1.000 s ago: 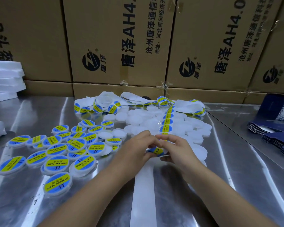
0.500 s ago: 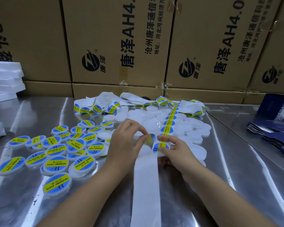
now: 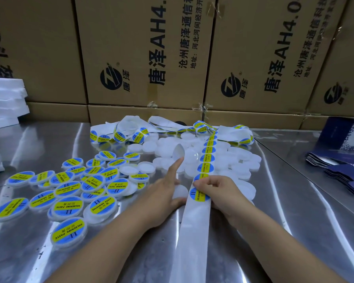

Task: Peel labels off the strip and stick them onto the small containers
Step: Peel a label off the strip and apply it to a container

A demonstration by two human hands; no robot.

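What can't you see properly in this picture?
All in the head view:
- Left hand: its back hides most fingers, so whether it grips the white container is unclear.
- Label strip: the right hand pinching it covers part of one label.
- Cardboard boxes: print cut off by the top edge.
- Blue packets: cut off by the right edge.
- Labelled containers: smallest print too tiny.

Cardboard boxes (image 3: 143,52) behind; white foam (image 3: 5,101) left; blue pouches (image 3: 343,152) right.

Right hand (image 3: 219,193) pinching label strip (image 3: 192,231), left hand (image 3: 161,195) by blank container (image 3: 180,192), labelled containers (image 3: 69,207) at left
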